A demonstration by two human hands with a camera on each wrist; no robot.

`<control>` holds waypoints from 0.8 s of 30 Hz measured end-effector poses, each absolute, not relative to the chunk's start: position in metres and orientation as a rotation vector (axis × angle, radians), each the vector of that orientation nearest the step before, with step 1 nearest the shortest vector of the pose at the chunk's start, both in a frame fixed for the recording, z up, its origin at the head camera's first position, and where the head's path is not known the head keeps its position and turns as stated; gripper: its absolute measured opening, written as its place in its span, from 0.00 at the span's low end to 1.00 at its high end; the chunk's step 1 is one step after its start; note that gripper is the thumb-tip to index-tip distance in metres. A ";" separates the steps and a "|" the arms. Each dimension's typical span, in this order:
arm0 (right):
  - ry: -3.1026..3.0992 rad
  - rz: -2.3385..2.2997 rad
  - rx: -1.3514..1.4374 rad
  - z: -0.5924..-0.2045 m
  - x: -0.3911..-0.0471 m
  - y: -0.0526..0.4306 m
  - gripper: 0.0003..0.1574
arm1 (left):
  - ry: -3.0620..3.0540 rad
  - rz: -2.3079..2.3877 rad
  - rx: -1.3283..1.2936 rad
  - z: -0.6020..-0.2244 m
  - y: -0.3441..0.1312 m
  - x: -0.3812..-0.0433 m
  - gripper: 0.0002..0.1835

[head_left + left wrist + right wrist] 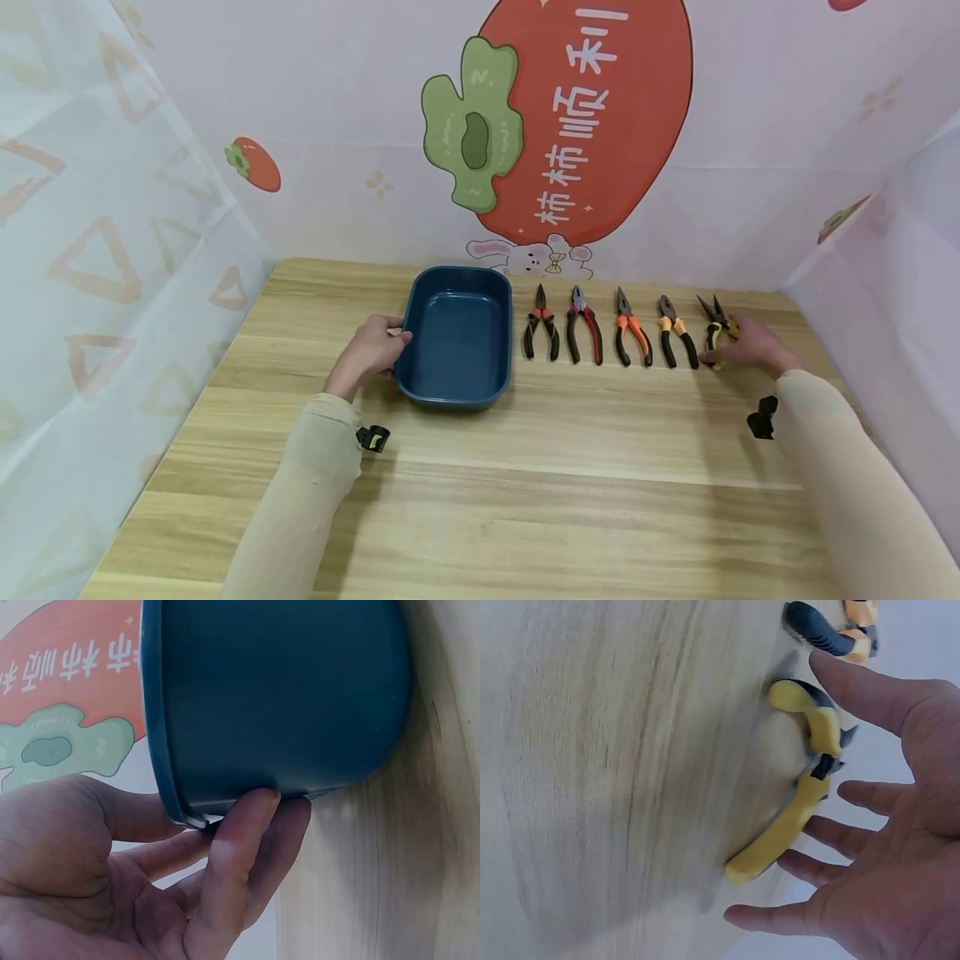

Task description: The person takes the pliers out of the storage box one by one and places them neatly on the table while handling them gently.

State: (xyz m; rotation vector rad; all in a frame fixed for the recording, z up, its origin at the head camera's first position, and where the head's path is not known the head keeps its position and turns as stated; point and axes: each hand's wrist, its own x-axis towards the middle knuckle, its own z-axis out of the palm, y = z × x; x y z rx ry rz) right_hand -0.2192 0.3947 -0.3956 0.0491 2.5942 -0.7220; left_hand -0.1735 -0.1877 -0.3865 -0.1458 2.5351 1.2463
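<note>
A deep blue rectangular tray (453, 346) sits on the wooden table. My left hand (372, 346) pinches its left rim, thumb at the edge and fingers against the outer wall (277, 697). At the right end of the row, long-nose pliers (714, 310) lie with their yellow-and-black handles spread. Around these handles (784, 832) my right hand (750, 346) is spread, fingers to one side and thumb to the other. In the right wrist view the fingers look extended, not curled round the handles; whether any fingertip touches them I cannot tell.
Between tray and right hand lie black-and-orange pliers (541, 323), red-and-black pliers (584, 325), orange-handled pliers (632, 329) and yellow-orange-and-black pliers (677, 332), jaws pointing away. A printed cloth wall (337, 192) stands behind the wooden table (562, 500), with cloth sides left and right.
</note>
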 end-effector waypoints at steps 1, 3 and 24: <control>2.597 -0.740 0.048 -0.394 -0.217 0.394 0.72 | 2.533 1.248 -0.150 -0.387 -0.188 -0.173 0.26; 2.622 -0.776 0.051 -0.389 -0.212 0.391 0.69 | 2.528 1.253 -0.155 -0.387 -0.190 -0.173 0.26; 3.388 -0.617 -0.644 -0.381 -0.141 0.263 0.42 | 2.727 1.100 -0.070 -0.386 -0.197 -0.162 0.31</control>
